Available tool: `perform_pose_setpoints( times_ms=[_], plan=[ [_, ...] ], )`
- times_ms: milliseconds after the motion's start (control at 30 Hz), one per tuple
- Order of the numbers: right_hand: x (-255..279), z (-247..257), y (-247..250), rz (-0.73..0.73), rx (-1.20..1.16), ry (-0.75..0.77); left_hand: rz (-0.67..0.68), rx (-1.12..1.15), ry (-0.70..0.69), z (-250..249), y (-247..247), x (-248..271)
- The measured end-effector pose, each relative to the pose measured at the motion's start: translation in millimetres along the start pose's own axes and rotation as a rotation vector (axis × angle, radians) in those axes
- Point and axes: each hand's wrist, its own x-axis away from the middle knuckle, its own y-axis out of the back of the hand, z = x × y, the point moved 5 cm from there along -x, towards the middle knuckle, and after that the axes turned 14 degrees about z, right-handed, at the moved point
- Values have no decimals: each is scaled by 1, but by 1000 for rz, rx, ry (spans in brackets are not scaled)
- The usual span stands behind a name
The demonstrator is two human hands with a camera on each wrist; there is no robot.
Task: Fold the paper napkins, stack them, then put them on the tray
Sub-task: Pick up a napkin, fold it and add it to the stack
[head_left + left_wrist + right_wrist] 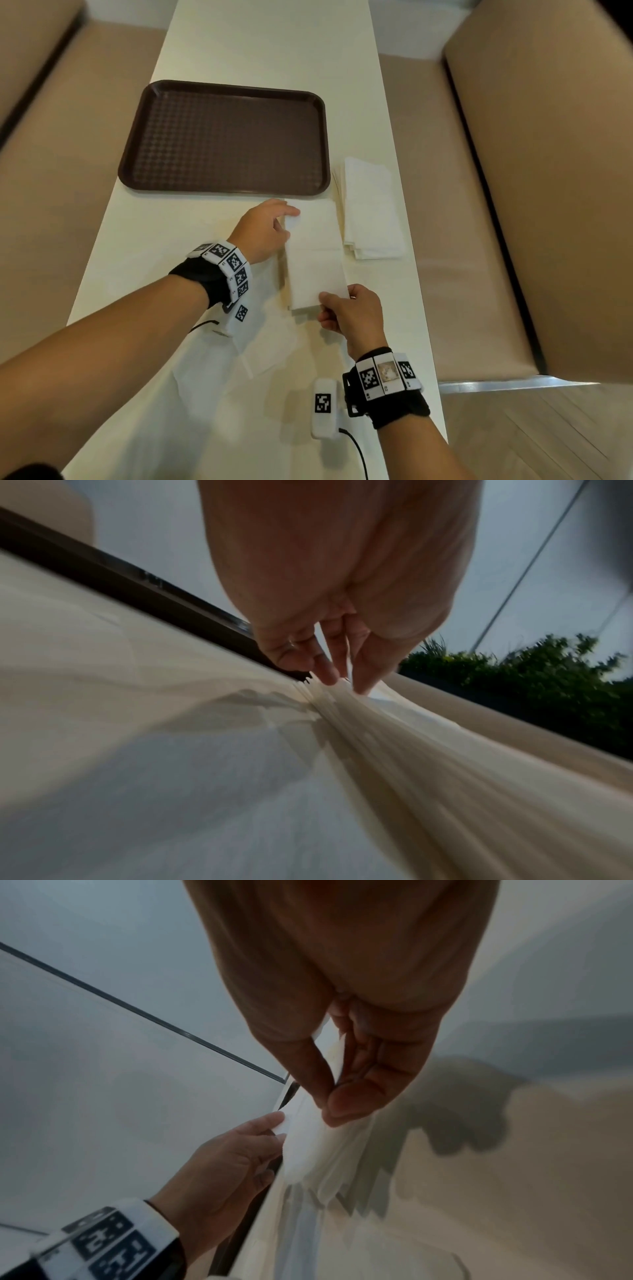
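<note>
Centrally, on a long pale table, a white folded napkin is held at both ends; its far left corner is pinched between the thumb and fingers of the left hand, and its near edge is pinched between the thumb and curled fingers of the right hand; layered paper edges are seen under the left fingertips in the left wrist view. Just to the right, apart from the held napkin, a stack of folded napkins is laid flat on the table; beyond both, a brown textured tray is set, holding nothing; tan bench seats are seen on either side.
</note>
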Motion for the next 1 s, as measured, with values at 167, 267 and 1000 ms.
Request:
perform_pose_setpoints(
  times_ms=[167,267,1000],
  plan=[
    [-1,-4,7,-55,43,-16,10,-193,25,0,5,8],
    [11,-10,15,-99,99,-45,-86,-218,86,16,44,35],
    [34,-48,-113,264,939,211,-181,-298,211,115,79,131]
  ],
)
